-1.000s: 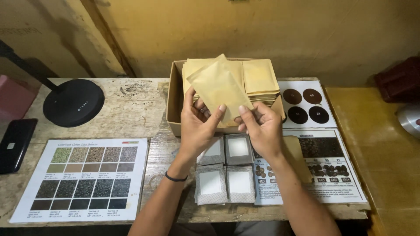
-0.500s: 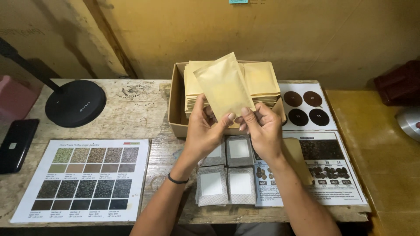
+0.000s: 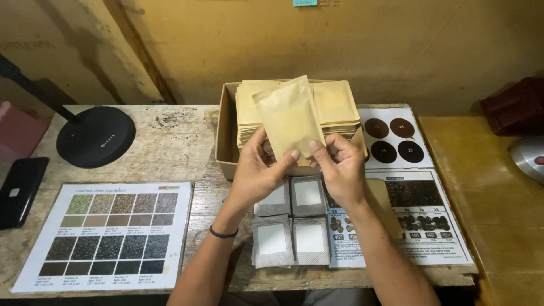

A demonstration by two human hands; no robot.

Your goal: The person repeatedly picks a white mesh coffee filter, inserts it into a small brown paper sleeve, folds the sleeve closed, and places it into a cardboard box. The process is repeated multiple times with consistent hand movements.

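My left hand point(image 3: 259, 173) and my right hand point(image 3: 340, 167) both pinch the lower edge of a tan kraft paper pouch point(image 3: 287, 116), held upright above the table. Behind it a cardboard box point(image 3: 226, 133) holds stacks of several more tan pouches point(image 3: 334, 105). Under my hands several grey-and-white filter sachets point(image 3: 292, 218) lie in a block on the table.
A colour chart sheet point(image 3: 107, 235) lies at front left. A black round lamp base point(image 3: 95, 136) and a black phone point(image 3: 17, 190) are at left. Printed sheets with brown discs point(image 3: 396, 139) and bean pictures point(image 3: 422, 218) lie at right. A wooden table edge runs along the front.
Both hands have lifted the pouch off the stack in the box and turned it upright, closer to me.
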